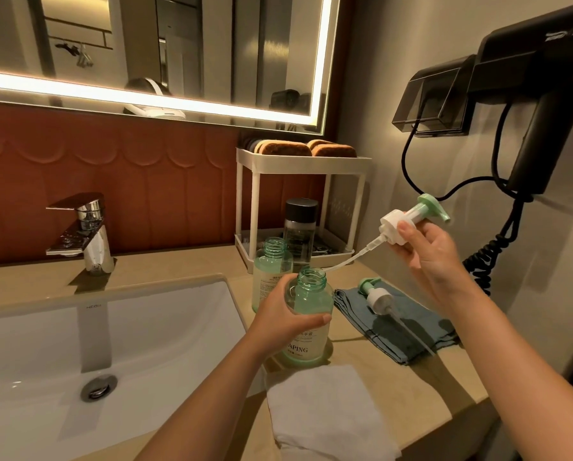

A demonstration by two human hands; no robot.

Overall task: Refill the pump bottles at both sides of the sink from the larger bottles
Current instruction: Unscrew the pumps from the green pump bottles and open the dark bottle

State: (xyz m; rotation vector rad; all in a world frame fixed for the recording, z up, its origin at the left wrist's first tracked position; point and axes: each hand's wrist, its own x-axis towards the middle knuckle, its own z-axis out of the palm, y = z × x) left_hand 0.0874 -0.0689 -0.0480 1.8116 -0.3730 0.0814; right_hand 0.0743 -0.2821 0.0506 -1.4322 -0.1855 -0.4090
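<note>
A bathroom, hotel-like in its fittings. A white sink set under a beige stone counter fills the lower left, with a chrome tap behind it. A light-edged mirror spans the upper left, above red-brown scalloped wall tiles. A black wall-mounted hair dryer with a coiled cord hangs at the upper right. A white two-tier rack stands at centre, in the corner.

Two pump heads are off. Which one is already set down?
The pump head lying on the blue cloth, untouched. The other pump head is gripped by the right hand, its tube reaching toward the bottle held by the left hand.
</note>
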